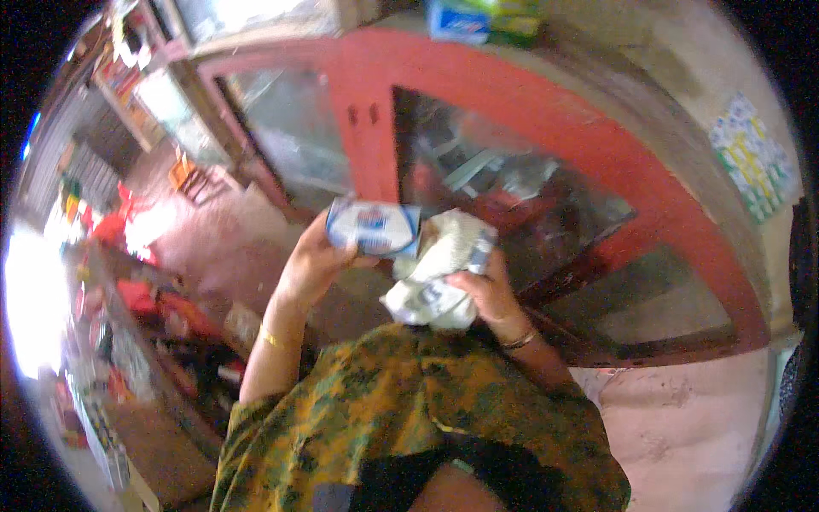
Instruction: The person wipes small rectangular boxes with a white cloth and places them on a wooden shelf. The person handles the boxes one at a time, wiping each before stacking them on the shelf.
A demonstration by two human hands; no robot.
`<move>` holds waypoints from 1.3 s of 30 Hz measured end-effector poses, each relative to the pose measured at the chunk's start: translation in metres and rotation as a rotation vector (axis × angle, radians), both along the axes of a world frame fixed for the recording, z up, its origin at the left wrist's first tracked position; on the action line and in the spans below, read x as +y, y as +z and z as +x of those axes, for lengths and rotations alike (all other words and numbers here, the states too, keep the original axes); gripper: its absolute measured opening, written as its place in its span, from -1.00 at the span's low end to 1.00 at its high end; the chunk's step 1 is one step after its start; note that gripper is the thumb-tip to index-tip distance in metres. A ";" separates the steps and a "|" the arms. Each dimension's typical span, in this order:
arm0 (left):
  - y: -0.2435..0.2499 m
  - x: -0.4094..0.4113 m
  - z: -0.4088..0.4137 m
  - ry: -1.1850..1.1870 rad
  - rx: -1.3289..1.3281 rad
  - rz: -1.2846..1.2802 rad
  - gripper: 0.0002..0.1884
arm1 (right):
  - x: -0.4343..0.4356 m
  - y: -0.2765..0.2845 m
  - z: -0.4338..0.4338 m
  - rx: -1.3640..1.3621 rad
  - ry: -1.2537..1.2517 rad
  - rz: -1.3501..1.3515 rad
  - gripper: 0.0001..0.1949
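Note:
In my left hand [323,253] is a small white and blue cardboard box [374,225] with printing on it, its face turned up. My right hand [487,287] grips a crumpled white plastic bag [435,275] that bears dark printing. The bag's contents cannot be made out. The box's right edge is close beside the bag, and whether they touch is unclear. Both hands are in front of my torso, over the lower part of a red-framed cabinet.
The red cabinet [374,128] has glass panels with blurred items behind one. Blue and green packets [461,22] stand on its top. At the left are an orange chair [182,173] and a long counter [153,429] with mixed goods.

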State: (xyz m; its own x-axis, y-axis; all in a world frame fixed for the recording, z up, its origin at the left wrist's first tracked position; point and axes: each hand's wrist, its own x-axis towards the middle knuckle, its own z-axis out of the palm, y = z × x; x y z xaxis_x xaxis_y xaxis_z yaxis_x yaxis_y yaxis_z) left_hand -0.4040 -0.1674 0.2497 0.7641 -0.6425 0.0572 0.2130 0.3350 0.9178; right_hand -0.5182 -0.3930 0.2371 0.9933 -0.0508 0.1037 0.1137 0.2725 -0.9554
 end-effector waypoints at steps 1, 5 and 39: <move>0.002 0.001 0.002 -0.058 0.164 -0.125 -0.17 | 0.004 0.004 -0.005 -0.164 -0.044 -0.170 -0.49; -0.003 -0.007 -0.005 -0.150 0.464 -0.712 -0.35 | 0.020 0.013 -0.013 -0.592 0.020 -0.744 -0.45; -0.072 0.036 0.008 -0.254 0.740 -0.948 -0.35 | 0.073 0.055 0.102 -0.400 -0.204 -1.048 -0.83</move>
